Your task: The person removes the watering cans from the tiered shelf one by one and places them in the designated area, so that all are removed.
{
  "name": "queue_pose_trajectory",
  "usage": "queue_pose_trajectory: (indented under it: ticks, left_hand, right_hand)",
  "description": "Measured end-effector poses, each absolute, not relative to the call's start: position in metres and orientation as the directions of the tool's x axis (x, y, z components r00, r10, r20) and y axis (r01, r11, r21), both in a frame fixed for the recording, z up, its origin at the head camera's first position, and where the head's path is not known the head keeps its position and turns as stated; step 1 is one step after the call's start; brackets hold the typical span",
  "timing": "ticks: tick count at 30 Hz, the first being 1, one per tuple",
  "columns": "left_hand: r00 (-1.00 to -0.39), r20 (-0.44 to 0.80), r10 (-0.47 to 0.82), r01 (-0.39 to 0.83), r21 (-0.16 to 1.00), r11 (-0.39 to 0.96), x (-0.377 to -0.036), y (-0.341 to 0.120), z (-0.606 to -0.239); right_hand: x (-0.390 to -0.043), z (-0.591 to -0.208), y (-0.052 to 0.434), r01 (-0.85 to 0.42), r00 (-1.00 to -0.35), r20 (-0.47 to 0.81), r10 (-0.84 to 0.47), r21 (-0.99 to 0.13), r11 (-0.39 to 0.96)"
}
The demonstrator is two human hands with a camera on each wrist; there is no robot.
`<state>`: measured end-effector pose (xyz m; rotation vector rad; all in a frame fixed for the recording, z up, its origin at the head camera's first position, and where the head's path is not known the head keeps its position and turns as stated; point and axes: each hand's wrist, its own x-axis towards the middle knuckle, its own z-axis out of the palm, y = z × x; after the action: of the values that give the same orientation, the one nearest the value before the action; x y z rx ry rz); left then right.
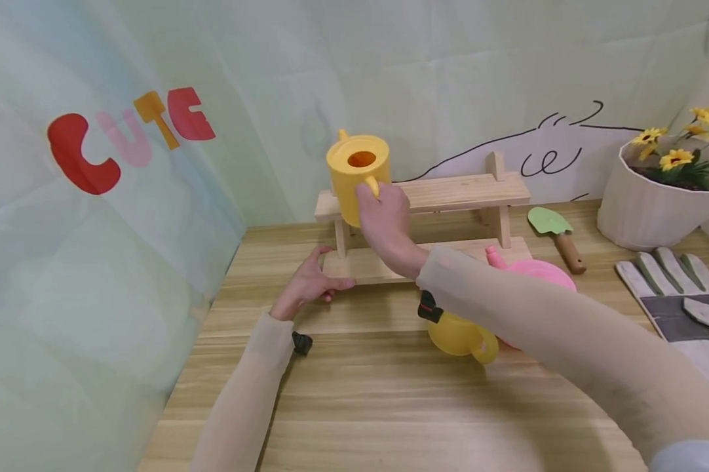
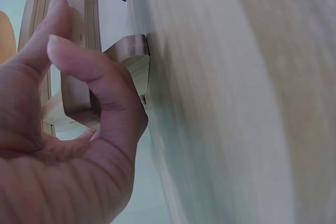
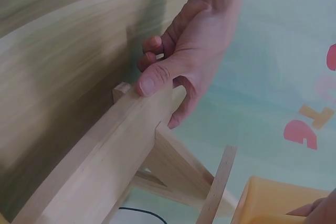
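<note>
My right hand (image 1: 386,219) grips the handle of a yellow toy watering can (image 1: 344,190), its open top facing up. The can is at the left end of the upper shelf (image 1: 460,191) of a two-tier wooden stand; whether it touches the shelf I cannot tell. My left hand (image 1: 310,282) holds the left end of the lower shelf (image 1: 384,265), thumb along the front edge. In the right wrist view the left hand (image 3: 197,51) pinches the board (image 3: 105,156), and the yellow can (image 3: 278,198) shows at the bottom right.
Under my right sleeve are a second yellow watering can (image 1: 453,337) and a pink one (image 1: 543,270), both partly hidden. At the right lie a green trowel (image 1: 552,223) and grey-white gloves (image 1: 679,288). A white pot (image 1: 643,203) of yellow flowers stands behind. Fabric backdrop encloses the table (image 1: 390,406).
</note>
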<state>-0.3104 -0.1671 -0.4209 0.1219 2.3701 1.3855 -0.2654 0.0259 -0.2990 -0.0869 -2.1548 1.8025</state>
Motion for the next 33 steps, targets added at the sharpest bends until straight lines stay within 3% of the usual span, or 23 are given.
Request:
queue_pose_trajectory:
  ticks: [27, 33]
  left_hand:
    - [-0.919, -0.288, 0.268, -0.122, 0.856, 0.503, -0.31, -0.167, -0.421]
    - [-0.922, -0.274, 0.274, -0.113, 0.866, 0.487, -0.31, -0.167, -0.422]
  right_hand:
    - [-0.217, -0.31, 0.041, -0.234, -0.948, 0.265, 0.175, -0.956, 0.177]
    - [-0.204, -0.311, 0.043, -0.2, -0.962, 0.229, 0.15, -0.963, 0.181]
